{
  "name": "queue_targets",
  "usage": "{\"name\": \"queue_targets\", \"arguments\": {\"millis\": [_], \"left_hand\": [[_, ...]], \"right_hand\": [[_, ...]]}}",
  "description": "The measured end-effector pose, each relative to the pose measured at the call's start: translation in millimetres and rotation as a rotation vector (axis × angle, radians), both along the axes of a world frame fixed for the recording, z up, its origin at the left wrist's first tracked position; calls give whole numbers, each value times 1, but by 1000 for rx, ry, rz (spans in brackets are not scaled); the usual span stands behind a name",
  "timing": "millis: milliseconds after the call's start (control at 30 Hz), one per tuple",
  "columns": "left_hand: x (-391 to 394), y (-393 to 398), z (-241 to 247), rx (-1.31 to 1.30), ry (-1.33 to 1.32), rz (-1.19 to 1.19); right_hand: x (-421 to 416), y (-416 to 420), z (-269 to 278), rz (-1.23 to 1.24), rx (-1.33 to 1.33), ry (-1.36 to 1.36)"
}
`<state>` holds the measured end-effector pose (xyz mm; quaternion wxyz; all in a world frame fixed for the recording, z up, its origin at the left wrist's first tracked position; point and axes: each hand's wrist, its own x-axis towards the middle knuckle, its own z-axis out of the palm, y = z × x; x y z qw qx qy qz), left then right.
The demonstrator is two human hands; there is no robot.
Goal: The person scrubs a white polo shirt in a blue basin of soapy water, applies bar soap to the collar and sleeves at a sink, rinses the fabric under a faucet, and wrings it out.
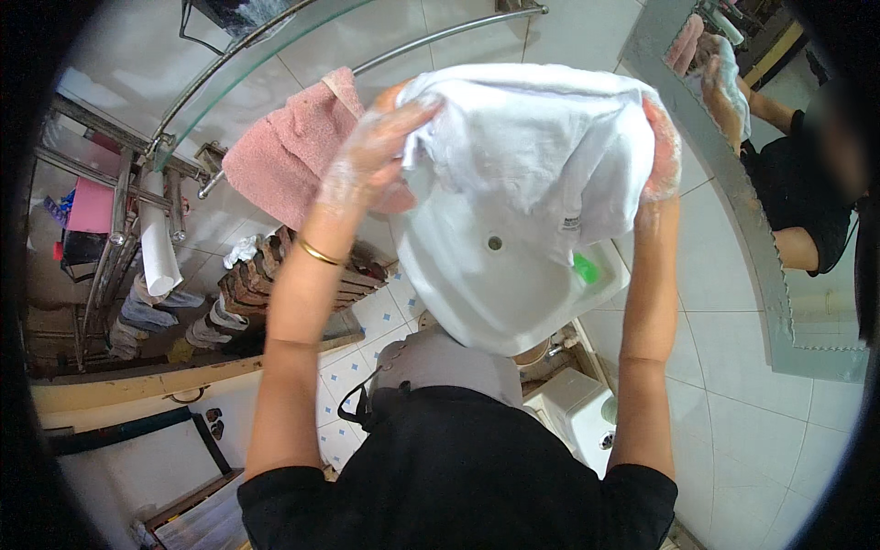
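Note:
A white cloth garment point(522, 137) with a small printed label is stretched between my hands above a white ceramic washbasin point(467, 275). My left hand point(375, 151), soapy and wet, grips its left edge with the thumb on top. Suds also cover my right hand point(661, 151), which holds the garment's right side; its fingers are partly hidden behind the fabric. In the basin the drain hole point(494, 243) shows, and a green bar of soap point(586, 268) lies at the right corner.
A pink towel point(295, 144) hangs from a metal rail point(447, 42) close beside my left hand. A glass shelf point(275, 51) is at upper left, a wicker basket point(254, 282) below it. On the right wall is a mirror point(818, 302). Below stands a white toilet cistern point(567, 405).

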<state>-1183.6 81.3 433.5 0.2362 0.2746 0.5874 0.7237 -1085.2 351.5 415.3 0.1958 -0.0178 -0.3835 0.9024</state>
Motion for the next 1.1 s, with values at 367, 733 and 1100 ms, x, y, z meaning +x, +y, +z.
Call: {"name": "queue_targets", "arguments": {"millis": [367, 733, 1100], "left_hand": [[58, 82, -44, 379, -275, 284], [41, 91, -101, 378, -491, 294], [40, 91, -80, 323, -496, 422]], "right_hand": [[-19, -106, -16, -444, 761, -396], [-33, -99, -56, -611, 1139, -158], [-26, -118, -79, -660, 1269, 10]]}}
